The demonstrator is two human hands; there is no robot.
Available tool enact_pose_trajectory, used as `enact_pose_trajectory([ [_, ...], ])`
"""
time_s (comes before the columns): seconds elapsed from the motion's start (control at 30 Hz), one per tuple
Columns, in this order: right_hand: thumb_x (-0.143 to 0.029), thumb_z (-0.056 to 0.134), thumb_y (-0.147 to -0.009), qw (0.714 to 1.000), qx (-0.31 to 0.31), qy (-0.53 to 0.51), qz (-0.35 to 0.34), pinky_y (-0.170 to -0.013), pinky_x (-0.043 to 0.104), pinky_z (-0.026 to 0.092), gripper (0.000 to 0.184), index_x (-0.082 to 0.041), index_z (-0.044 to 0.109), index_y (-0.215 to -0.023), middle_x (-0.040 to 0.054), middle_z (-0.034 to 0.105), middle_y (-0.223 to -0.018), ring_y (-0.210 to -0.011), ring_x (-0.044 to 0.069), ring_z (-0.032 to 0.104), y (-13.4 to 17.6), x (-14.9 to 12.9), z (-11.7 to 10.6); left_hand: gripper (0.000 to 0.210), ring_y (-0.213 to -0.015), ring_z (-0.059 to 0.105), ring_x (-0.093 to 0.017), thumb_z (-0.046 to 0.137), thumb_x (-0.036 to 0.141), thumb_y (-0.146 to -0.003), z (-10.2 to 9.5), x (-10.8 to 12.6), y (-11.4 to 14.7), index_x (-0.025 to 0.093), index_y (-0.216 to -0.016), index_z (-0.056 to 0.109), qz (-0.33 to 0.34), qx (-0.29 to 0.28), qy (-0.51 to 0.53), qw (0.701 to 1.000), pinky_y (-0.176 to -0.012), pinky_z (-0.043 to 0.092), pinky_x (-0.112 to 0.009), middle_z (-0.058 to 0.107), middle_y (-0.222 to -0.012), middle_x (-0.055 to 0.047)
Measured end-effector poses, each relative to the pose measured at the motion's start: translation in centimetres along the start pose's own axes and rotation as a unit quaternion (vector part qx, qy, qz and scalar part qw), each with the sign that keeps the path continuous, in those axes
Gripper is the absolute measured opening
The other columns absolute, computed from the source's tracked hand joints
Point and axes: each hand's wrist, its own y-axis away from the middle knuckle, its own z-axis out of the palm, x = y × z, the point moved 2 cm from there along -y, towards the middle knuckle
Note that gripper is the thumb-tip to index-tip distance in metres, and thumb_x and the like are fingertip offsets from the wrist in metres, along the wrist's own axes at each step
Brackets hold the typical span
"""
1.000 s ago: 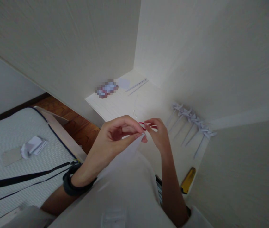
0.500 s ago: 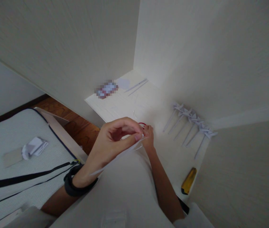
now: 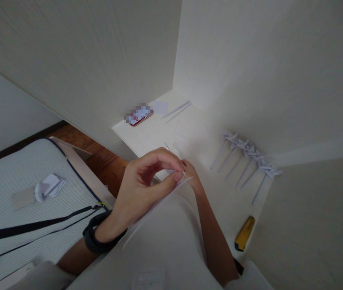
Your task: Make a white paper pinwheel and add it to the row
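Note:
My left hand (image 3: 147,189), with a black band on the wrist, is closed in a pinch at mid-view. Between thumb and forefinger it grips a thin piece of white paper (image 3: 188,182), whose edge runs down along the wrist. Just behind the left fingertips is my right hand (image 3: 192,172), its fingers bent in and mostly covered by the left hand; what they hold, if anything, is hidden. Several white paper pinwheels (image 3: 250,152) on thin sticks lie in a row to the right on the white tabletop (image 3: 203,139).
A yellow-handled cutter (image 3: 244,233) lies near the right edge. At the back are thin white sticks (image 3: 177,110), a paper square (image 3: 160,107) and a phone (image 3: 139,115). Pale panels (image 3: 250,60) enclose the tabletop. Folded papers (image 3: 52,186) rest on a mattress (image 3: 17,169) at left.
My right hand has turned and drawn in behind the left fingertips. The red loop beside it is out of sight now. The left hand keeps its pinch, and the view has shifted slightly.

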Motion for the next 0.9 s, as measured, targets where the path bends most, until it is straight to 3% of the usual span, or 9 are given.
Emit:
enact_pose_trajectory([
  [0.2,-0.043,0.066,-0.074,0.984,-0.021,-0.159,-0.077,-0.075,0.032,0.049,0.032,-0.022,0.053,-0.095,0.0015,0.062,-0.090,-0.082,0.017,0.060,2.2,-5.3,-2.4,0.009,-0.076,0.063,-0.013,0.070,0.012,-0.081,0.0,0.1,0.1,0.019,-0.074,0.069,0.014,0.004,0.018,1.000,-0.074,0.053,-0.023,0.068,-0.077,-0.001],
  [0.37,-0.036,0.073,-0.073,0.972,-0.014,-0.184,-0.149,-0.065,0.028,0.042,0.029,-0.022,0.048,-0.071,-0.0049,0.049,-0.068,-0.065,0.013,0.048,5.2,-9.9,-4.1,0.009,-0.076,0.063,-0.013,0.069,0.011,-0.081,0.0,0.2,0.1,0.019,-0.077,0.070,0.042,0.004,0.020,0.999,-0.075,0.053,-0.024,0.068,-0.078,-0.002],
  [0.6,-0.022,0.068,-0.076,0.971,0.066,-0.050,-0.226,-0.062,0.028,0.040,0.018,-0.021,0.050,-0.076,-0.0031,0.052,-0.072,-0.065,0.013,0.049,8.1,-13.7,-5.0,0.007,-0.079,0.063,-0.013,0.070,0.011,-0.081,0.1,0.3,0.1,0.018,-0.079,0.070,0.069,-0.009,0.012,0.998,-0.074,0.052,-0.023,0.067,-0.082,-0.003],
  [0.73,-0.017,0.067,-0.073,0.949,0.100,0.002,-0.299,-0.053,0.024,0.036,0.023,-0.022,0.045,-0.074,-0.0052,0.044,-0.067,-0.058,0.010,0.042,9.1,-14.7,-5.5,0.007,-0.079,0.062,-0.013,0.071,0.011,-0.080,0.1,0.2,-0.1,0.017,-0.078,0.070,0.092,-0.010,0.006,0.996,-0.073,0.052,-0.024,0.066,-0.082,-0.003],
  [0.9,-0.021,0.063,-0.075,0.930,0.106,0.027,-0.351,-0.053,0.023,0.036,0.020,-0.021,0.044,-0.082,-0.0029,0.043,-0.074,-0.063,0.011,0.041,9.8,-15.4,-5.8,0.009,-0.077,0.062,-0.013,0.069,0.009,-0.080,0.0,0.3,-0.2,0.018,-0.080,0.071,0.111,-0.012,0.008,0.994,-0.071,0.054,-0.024,0.065,-0.081,-0.003],
])
